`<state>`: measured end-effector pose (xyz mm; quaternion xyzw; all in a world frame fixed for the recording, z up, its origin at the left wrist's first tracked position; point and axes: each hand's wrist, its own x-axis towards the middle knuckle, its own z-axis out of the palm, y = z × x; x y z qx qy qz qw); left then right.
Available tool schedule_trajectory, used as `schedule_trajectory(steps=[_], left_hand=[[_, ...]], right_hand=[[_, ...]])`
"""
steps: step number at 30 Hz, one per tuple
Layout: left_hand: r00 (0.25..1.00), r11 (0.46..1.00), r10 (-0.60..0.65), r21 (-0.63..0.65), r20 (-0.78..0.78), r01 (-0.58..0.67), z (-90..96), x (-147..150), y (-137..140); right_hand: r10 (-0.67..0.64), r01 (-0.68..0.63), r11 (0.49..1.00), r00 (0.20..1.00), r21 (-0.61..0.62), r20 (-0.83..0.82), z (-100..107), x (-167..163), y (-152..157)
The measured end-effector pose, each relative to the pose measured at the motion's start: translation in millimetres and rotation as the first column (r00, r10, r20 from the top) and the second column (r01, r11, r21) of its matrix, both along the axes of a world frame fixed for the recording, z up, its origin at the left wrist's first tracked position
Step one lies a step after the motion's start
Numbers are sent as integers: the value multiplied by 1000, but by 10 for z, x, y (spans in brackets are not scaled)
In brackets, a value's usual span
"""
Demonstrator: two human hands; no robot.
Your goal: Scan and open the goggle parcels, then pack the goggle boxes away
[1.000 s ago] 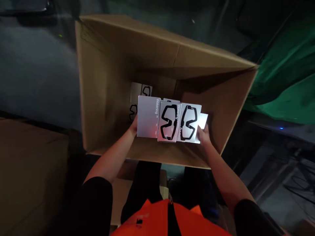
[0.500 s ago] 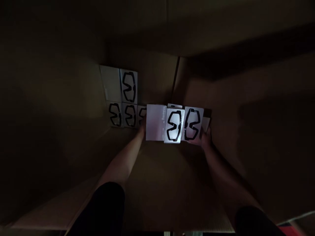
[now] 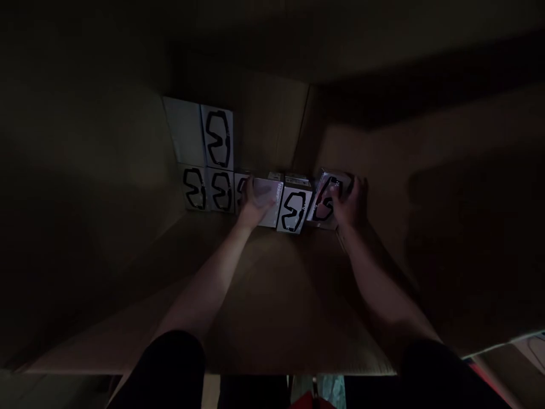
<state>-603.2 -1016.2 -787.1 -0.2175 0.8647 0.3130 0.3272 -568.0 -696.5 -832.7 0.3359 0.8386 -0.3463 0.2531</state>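
My left hand (image 3: 252, 209) is on a plain-faced white box (image 3: 269, 218), its fingers by the box's left side and its thumb across the face. Against that box's right side stands a white box with a black glasses-like outline (image 3: 293, 211). My right hand (image 3: 351, 205) grips a similar printed box (image 3: 324, 199), thumb on the face and fingers round the right side. That box leans to the right, with a narrow gap at its left. Dim light hides the fingertips' exact contact.
These boxes are inside a big, dark cardboard carton (image 3: 272, 295). On the left stand several similar boxes (image 3: 219, 136) in two levels, one with a blank face (image 3: 185, 130). The carton's near edge (image 3: 238, 373) runs below my forearms.
The row of boxes I held between both hands is lower, against the others. My left hand has shifted onto the plain box's face. My right hand has come round the right box, now tilted.
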Motion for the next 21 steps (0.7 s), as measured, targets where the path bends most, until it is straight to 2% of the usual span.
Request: schedule_trajectory(steps=[3,6,10,15,18,21], left_hand=[[991,990,-114,-73,67,119,22,-24,384],[984,975,-95,-187,153,123,-27,-13,608],[978,968,-100,-211,183,138,-45,58,583],[989,968,-110,-214,103,130,105,67,483],[989,959,-139,-244,50,147,209,-159,494],[979,952,-194,-252,-58,173,232,-631,463]], right_hand=[[43,-42,999,991,-15,129,4,-380,-332],[13,-16,1000,970,8,244,25,-465,-551],[2,-15,999,955,42,297,127,-400,-608],[59,-68,997,961,27,271,262,-411,-578],[78,-82,997,979,16,190,253,-502,-484],[110,-108,994,991,-35,79,85,-754,-343]])
